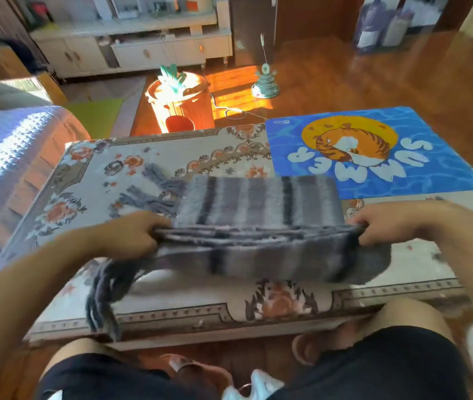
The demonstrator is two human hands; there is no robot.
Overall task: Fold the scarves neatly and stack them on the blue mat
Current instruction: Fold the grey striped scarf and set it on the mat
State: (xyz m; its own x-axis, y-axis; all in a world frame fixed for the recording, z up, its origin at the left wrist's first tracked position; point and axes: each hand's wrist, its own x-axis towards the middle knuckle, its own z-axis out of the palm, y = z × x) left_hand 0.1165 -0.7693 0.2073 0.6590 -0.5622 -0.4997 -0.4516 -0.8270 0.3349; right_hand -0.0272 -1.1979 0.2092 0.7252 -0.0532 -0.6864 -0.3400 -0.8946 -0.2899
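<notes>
Both fists clamped on scarf ends, left hand & right hand, grey scarf folded over, half lifted above table. Mid-fold, I reckon. Next: one more fold, then slide onto blue mat, still bare.

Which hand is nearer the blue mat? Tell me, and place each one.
Right. The right hand grips the grey striped scarf at its right end, just below the blue mat. The left hand grips the scarf's left end, well left of the mat.
</notes>
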